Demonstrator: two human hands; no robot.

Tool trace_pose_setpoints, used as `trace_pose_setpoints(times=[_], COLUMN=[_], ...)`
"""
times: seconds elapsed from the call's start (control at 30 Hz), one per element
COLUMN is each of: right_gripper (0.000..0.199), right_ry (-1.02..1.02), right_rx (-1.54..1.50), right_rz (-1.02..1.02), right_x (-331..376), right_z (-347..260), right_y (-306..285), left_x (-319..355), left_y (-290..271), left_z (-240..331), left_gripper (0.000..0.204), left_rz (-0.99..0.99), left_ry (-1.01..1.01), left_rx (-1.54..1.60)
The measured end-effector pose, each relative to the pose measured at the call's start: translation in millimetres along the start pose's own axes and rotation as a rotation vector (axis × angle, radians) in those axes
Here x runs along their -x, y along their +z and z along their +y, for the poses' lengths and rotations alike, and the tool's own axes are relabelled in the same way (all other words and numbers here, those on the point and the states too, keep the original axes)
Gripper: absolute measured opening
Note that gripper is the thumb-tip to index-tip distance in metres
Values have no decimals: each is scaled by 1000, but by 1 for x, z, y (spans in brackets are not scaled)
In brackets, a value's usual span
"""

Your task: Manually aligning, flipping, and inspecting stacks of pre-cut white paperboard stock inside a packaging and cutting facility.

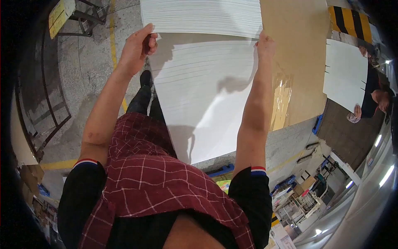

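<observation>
My left hand (139,45) grips the left edge of a thick bundle of white sheets (203,16), fingers curled under it. On the bundle's right edge, my right hand (265,45) is closed the same way. The bundle is raised above a larger stack of white sheets (203,95) and casts a shadow on it. Both my arms stretch forward from black sleeves over a dark red checked apron.
A brown cardboard sheet (296,58) lies under and right of the stack. Another person (373,97) at right holds a white slotted board (344,74). Grey floor with yellow lines (112,37) and a metal frame (49,103) lie left. A yellow-black striped edge (348,20) is top right.
</observation>
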State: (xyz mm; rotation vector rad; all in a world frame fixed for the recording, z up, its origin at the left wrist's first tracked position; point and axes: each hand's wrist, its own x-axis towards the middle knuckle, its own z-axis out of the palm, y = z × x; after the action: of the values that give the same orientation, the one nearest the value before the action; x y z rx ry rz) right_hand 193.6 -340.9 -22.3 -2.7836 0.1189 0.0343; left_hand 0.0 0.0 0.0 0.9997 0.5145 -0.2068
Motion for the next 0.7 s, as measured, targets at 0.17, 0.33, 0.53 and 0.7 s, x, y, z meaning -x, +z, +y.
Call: trace_pose_setpoints(times=[0.17, 0.33, 0.53, 0.7], right_gripper=[33, 29, 29, 29], right_ry=[394, 334, 326, 350], right_rx=[-952, -752, -774, -716], right_rz=[-252, -275, -199, -219], right_x=[-3, 7, 9, 8], right_z=[5, -12, -13, -6], right_y=[-3, 4, 16, 11], left_x=[-4, -10, -6, -2], left_y=[0, -7, -10, -5], left_z=[-21, -28, -29, -27], left_gripper=[32, 36, 33, 29], left_rz=[105, 217, 225, 198], left_ry=[-138, -59, -58, -72], left_rx=[-196, -417, -398, -425])
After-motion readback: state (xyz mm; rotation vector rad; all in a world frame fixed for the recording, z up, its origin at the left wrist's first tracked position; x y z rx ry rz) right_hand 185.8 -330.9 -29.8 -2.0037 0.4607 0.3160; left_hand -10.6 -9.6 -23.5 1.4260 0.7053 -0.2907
